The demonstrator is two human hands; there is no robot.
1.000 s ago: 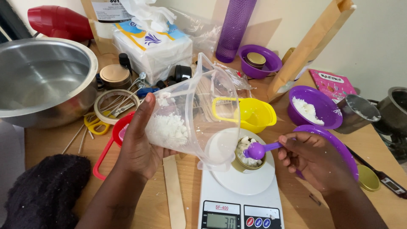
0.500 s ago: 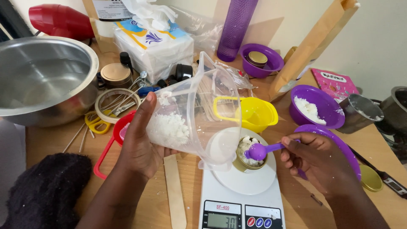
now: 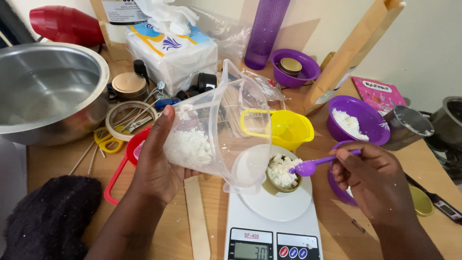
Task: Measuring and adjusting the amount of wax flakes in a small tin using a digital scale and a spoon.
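**waxnoob:** While the left hand [image 3: 154, 163] is wrapped around that clear plastic measuring jug [image 3: 219, 132], tipped on its side with its mouth just over the small gold tin [image 3: 281, 173], how would you keep the white flakes [image 3: 190, 144] from dumping out all at once?

**tinpourer:** Looks like most of the flakes sit back near the jug's base, so I'd keep the tilt shallow and let the purple plastic spoon [image 3: 313, 164] do the work. The right hand [image 3: 368, 175] is pinching its handle, bowl right at the tin's rim.

**waxnoob:** Tin already looks heaped though.

**tinpourer:** Yeah, it's piled above the edge. It sits on the round plate of the white digital kitchen scale [image 3: 274, 226], so I'd nudge tiny amounts and watch the display. Don't rest the jug or spoon on the tin or the reading goes off, I reckon.

**waxnoob:** Spill risk?

**tinpourer:** Flakes could roll onto the plate or the wooden desk [image 3: 332, 226]. Keeping the jug lip right over the tin should help. The yellow plastic cup [image 3: 288, 127] is just behind, so mind it too.
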